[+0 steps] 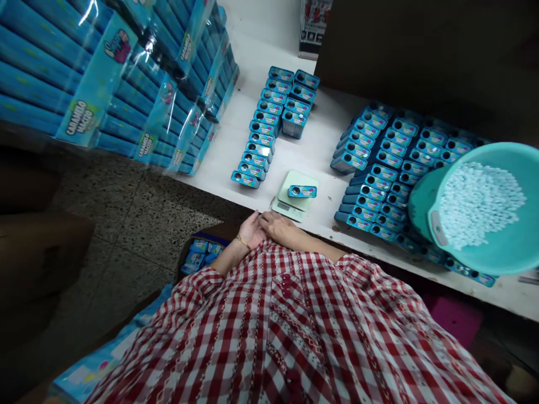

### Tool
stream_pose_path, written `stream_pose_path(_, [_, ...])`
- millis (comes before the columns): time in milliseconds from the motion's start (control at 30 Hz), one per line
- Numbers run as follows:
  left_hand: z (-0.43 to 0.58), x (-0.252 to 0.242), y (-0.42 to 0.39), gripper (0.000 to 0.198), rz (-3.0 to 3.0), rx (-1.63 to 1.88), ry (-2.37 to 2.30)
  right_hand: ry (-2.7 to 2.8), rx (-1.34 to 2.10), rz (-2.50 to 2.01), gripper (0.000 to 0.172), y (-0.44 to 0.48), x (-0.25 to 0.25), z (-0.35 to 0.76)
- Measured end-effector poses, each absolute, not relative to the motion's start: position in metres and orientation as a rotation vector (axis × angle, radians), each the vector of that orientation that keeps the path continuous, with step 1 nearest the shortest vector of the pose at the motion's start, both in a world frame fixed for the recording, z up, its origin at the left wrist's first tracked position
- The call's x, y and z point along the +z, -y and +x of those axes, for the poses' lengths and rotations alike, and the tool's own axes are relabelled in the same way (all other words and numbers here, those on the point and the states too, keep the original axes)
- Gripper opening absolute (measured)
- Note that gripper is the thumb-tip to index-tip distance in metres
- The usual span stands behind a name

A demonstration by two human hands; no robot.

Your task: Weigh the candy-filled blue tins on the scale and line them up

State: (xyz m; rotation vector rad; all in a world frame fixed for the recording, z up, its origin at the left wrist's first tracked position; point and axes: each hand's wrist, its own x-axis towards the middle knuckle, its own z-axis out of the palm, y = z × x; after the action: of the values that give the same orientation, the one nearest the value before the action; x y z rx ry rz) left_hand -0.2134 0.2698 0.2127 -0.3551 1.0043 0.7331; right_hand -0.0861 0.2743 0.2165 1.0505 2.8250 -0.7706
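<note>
Head view: left hand (pixel 250 232) and right hand (pixel 278 228) rest together at the edge of the counter (pixel 318 154); whether either grips anything cannot be told. Just beyond, one blue container (pixel 304 192) sits on the scale (pixel 287 207). Judged light, stiff, somewhat slippery; best held by its long sides.

"CARAMELO MACIZO" on the wrapped blue boxes (pixel 122 92)

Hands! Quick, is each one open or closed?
Left hand: can't tell; it's partly hidden.
Right hand: can't tell; it touches the left hand.
</note>
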Motion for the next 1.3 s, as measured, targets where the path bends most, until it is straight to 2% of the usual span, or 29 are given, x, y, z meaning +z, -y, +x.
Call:
stream_pose_path(167, [-0.202,0.212,-0.273,0.033,-0.361,0.692,-1.053,-2.784,-0.88,1.14,0.02,-0.272,0.217,-0.075])
stream_pose_path(333, [-0.196,0.208,-0.279,0.029,-0.36,0.661,-1.053,-2.913,-0.933,1.112,0.026,-0.276,0.224,-0.063])
stream_pose_path(400, [-0.194,0.207,-0.282,0.026,-0.342,0.674,-1.061,-2.953,-0.888,1.26,0.029,-0.285,0.227,-0.048])
stream_pose_path(467, [-0.194,0.207,-0.285,0.024,-0.318,0.676,-1.077,-2.869,-0.722,1.589,0.033,-0.298,0.227,-0.026])
stream_pose_path(567, [-0.196,0.209,-0.291,0.023,-0.304,0.687,-1.112,-2.639,-0.523,1.82,0.042,-0.321,0.221,0.006])
stream_pose_path(700, [-0.205,0.212,-0.296,0.025,-0.315,0.752,-1.129,-2.607,-0.563,1.739,0.039,-0.364,0.203,0.024])
stream_pose_path(1000, [-0.226,0.219,-0.298,0.026,-0.373,0.836,-1.209,-2.463,-0.532,2.149,0.037,-0.487,0.171,-0.027])
stream_pose_path(1167, [-0.232,0.215,-0.303,0.022,-0.398,0.812,-1.219,-2.579,-0.267,2.297,0.034,-0.441,0.178,0.022])
stream_pose_path(1300, [-0.226,0.212,-0.308,0.021,-0.392,0.772,-1.212,-2.27,0.052,2.383,0.03,-0.391,0.181,0.088])
